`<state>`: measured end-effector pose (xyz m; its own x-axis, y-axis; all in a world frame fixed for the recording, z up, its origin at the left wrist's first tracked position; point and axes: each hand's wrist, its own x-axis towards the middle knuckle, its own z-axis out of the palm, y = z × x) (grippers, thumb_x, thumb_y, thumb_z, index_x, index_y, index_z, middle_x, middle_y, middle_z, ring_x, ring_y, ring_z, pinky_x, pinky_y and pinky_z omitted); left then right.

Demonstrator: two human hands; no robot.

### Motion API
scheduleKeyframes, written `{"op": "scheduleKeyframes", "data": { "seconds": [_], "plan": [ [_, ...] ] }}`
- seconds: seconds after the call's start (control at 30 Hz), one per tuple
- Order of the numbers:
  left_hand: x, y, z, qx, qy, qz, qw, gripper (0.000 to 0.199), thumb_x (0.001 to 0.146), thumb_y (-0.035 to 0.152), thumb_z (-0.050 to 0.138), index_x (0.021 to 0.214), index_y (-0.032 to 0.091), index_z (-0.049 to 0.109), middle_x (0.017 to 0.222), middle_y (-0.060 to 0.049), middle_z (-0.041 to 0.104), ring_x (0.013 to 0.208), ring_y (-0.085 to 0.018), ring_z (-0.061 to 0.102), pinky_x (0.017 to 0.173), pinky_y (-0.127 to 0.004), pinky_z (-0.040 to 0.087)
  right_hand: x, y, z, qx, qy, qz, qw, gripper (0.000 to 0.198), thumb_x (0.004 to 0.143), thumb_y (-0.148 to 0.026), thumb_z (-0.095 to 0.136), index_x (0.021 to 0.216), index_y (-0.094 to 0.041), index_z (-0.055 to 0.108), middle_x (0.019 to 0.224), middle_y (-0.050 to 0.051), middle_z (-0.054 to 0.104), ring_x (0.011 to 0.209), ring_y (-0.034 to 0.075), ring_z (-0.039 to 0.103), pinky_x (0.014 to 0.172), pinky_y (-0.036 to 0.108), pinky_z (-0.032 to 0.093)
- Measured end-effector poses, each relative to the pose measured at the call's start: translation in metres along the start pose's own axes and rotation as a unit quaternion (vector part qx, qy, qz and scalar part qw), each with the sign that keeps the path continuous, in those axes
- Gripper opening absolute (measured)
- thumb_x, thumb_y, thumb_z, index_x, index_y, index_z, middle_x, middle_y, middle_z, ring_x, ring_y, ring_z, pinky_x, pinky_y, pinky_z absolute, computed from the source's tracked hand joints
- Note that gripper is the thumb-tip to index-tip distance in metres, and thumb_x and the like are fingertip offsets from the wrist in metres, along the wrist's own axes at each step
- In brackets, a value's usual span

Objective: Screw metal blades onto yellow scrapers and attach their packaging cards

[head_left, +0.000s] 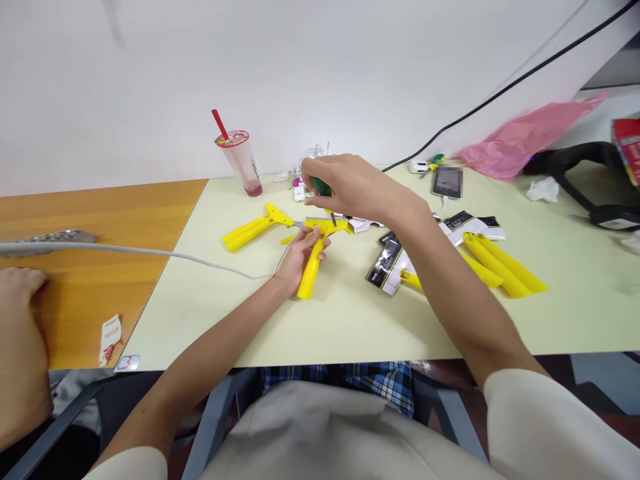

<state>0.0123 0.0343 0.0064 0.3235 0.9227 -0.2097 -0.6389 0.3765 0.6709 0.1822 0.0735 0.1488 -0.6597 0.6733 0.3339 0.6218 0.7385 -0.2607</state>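
My left hand [299,257] is closed around a yellow scraper [311,269], just above the pale tabletop, its wide head turned away from me. Over that head, my right hand [345,183] grips a screwdriver [321,187] by its green handle, the shaft pointing down at the scraper head. Whether the tip touches a screw is too small to tell. Another yellow scraper [249,231] lies to the left of my hands. Right of my right forearm are several loose yellow handles [510,267] and black-and-white packets [387,267], partly hidden by that arm.
A plastic cup [243,163] with a red straw stands near the wall. A phone [448,181], a pink bag [530,140] and a black device [595,180] are at the right. A grey cable [200,259] crosses from the left, where another person's arm [23,353] rests.
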Motion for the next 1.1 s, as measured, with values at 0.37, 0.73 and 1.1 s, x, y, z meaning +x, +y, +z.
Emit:
{"op": "scheduleKeyframes", "data": {
  "seconds": [0.37,0.73,1.1],
  "plan": [
    [0.003,0.002,-0.002,-0.030,0.016,-0.012,0.999,0.041,0.077,0.016,0.096,0.093,0.019,0.059,0.107,-0.002,0.071,0.080,-0.008,0.069,0.049,-0.014,0.045,-0.003,-0.010,0.004,0.044,-0.046,-0.035,0.997,0.038,0.091,-0.004,0.057,0.123,-0.024,0.052,0.124,0.009,0.065,0.093,0.022,0.056,0.077,0.033,0.038],
    [0.004,-0.002,-0.005,0.026,0.022,0.000,0.999,0.037,0.079,0.023,0.095,0.095,0.019,0.062,0.104,-0.004,0.070,0.079,-0.009,0.069,0.049,-0.014,0.047,-0.006,0.008,-0.004,0.066,-0.031,-0.026,0.997,0.031,0.095,-0.017,0.061,0.124,-0.026,0.055,0.124,0.009,0.068,0.097,0.025,0.059,0.082,0.037,0.042],
    [0.002,-0.002,-0.001,0.041,0.031,0.013,0.999,0.041,0.076,0.024,0.097,0.093,0.019,0.060,0.100,-0.002,0.069,0.080,-0.011,0.072,0.048,-0.016,0.048,-0.008,0.002,-0.011,0.041,-0.028,0.008,0.999,0.017,0.097,-0.032,0.069,0.111,-0.023,0.062,0.102,0.005,0.073,0.080,0.021,0.057,0.072,0.032,0.035]
  ]
}}
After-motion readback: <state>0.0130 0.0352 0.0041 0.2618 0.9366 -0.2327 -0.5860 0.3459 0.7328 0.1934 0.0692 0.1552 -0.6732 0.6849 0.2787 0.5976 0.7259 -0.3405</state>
